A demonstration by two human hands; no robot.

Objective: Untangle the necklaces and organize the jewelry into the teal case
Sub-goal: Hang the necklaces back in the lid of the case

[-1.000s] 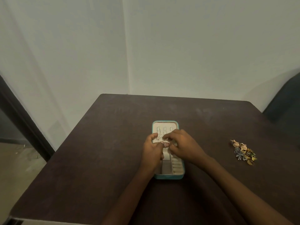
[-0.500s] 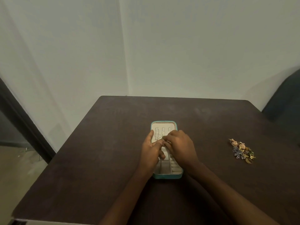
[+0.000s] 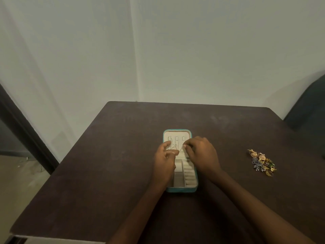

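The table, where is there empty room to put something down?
The table is bare from its left edge to the teal case, also behind the case, and between the right hand and the jewelry pile. It is crowded over the case, where the left hand works a thin chain.

1. The case (image 3: 181, 189) has a teal outer wall and rim, with a cream lining inside.
2. The padded rolls (image 3: 189, 175) in its near right part are the same cream.
3. The thin chains (image 3: 173, 147) on the far panel look pale silver.
4. The table (image 3: 105, 173) is a dark brown, plain, with faint lighter smudges.
5. The pile of jewelry (image 3: 262, 162) near the table's right edge mixes gold, blue-grey and green.
6. The wall (image 3: 193, 50) is a plain pale grey-green.
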